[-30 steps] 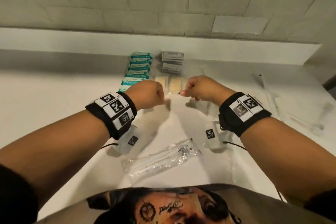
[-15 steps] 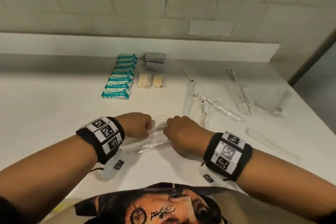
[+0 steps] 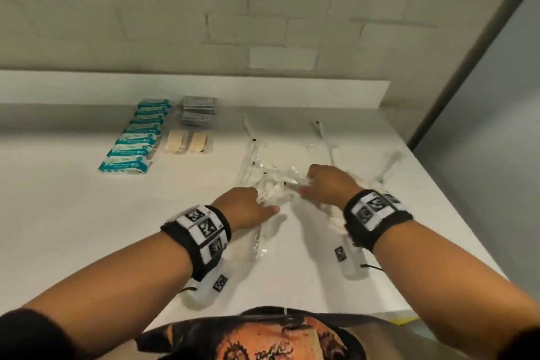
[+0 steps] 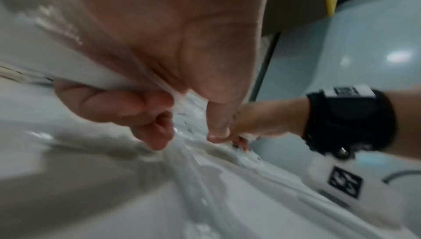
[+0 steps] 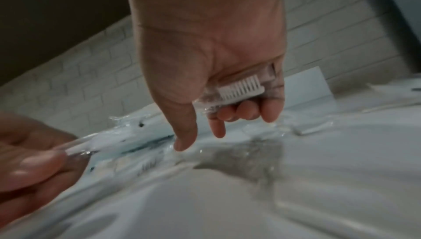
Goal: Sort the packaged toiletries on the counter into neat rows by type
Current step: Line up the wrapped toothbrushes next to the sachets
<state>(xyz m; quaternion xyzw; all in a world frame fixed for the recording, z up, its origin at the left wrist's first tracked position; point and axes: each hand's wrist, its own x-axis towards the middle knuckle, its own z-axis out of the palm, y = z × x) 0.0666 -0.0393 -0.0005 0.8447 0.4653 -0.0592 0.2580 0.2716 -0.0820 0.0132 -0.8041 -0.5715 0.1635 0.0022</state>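
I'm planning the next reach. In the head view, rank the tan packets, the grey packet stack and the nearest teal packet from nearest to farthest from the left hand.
1. Tan packets, ahead and slightly left of the left hand.
2. Nearest teal packet, farther left; close to call with the tan ones.
3. Grey packet stack, by the back ledge.

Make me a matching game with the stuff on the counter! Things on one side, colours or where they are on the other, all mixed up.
Things:
1. teal packets
2. grey packets
3. beige packets
4. wrapped comb

Matches:
A. in the right hand
B. stacked nearest the wall
C. a pair just in front of the grey ones
D. long row furthest left

Pairs: 1-D, 2-B, 3-C, 4-A
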